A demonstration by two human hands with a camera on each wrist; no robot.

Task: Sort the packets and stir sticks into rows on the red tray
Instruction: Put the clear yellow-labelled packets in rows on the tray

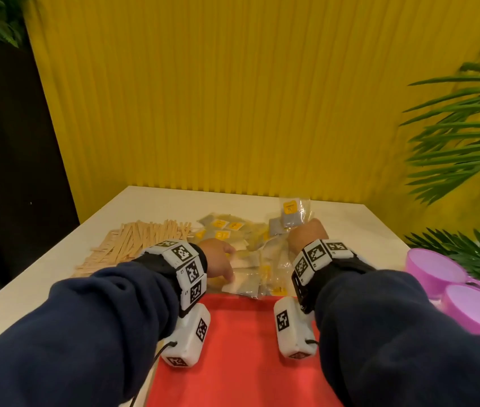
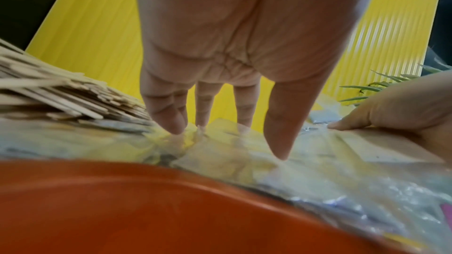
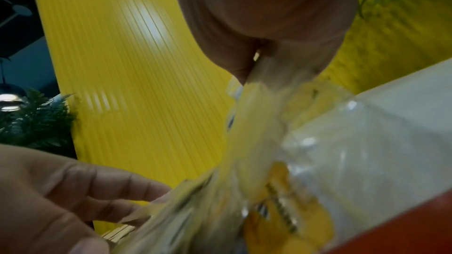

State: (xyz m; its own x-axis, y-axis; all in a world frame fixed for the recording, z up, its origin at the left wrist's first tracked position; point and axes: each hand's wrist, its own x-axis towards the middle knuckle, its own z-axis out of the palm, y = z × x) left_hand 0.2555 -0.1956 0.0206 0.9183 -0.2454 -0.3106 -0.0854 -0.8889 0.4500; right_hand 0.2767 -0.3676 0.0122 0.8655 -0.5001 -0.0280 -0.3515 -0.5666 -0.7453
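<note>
stir sticks (image 1: 133,245) heaped, lengths running away leftward

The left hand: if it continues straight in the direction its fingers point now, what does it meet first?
Most likely the packets. In the left wrist view, the left hand points its straight fingers down into that clear-wrapped pile just beyond the red tray; some fingertips seem to touch it already, though blur hides exact contact.

Bright, even light; wrist views seemingly motion-blurred.
</note>
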